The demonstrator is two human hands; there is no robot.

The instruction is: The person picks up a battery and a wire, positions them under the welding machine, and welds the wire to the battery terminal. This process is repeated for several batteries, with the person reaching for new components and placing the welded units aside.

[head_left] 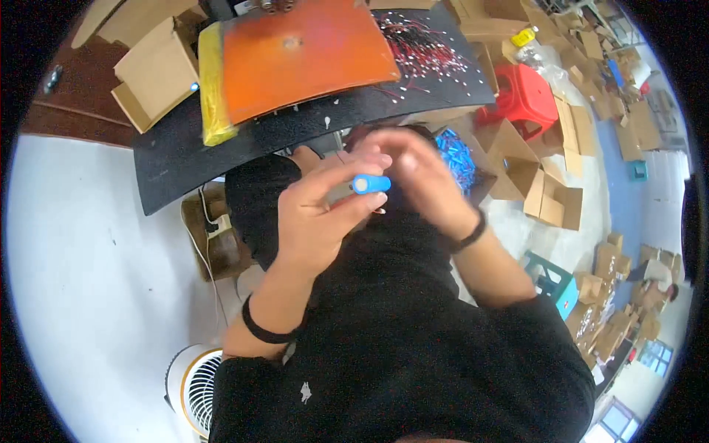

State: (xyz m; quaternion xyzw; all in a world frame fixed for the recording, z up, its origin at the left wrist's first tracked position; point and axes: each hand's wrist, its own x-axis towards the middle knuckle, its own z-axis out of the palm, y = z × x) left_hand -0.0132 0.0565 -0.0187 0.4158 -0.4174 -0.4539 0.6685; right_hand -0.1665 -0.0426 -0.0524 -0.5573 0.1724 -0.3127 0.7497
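Observation:
Between the thumb and fingers of my left hand (314,218) is a blue cylindrical battery cell (375,184), held sideways with its pale round end to the left. Close beside it on the right is my right hand (428,181), smeared by motion. Its fingers reach toward the left fingertips, and whether they grip anything is not clear. Both hands are over my lap, just short of the black table (173,173). To the right of my right hand, a cardboard box holds many blue cells (456,159) with red wires.
On the table lie an orange board (310,63), a yellow-wrapped edge piece (214,88) and a heap of red and black wires (436,55) with white ends. An open carton (159,74) is at far left. Red stool (524,100), open boxes (554,199) and fan (196,387) surround me.

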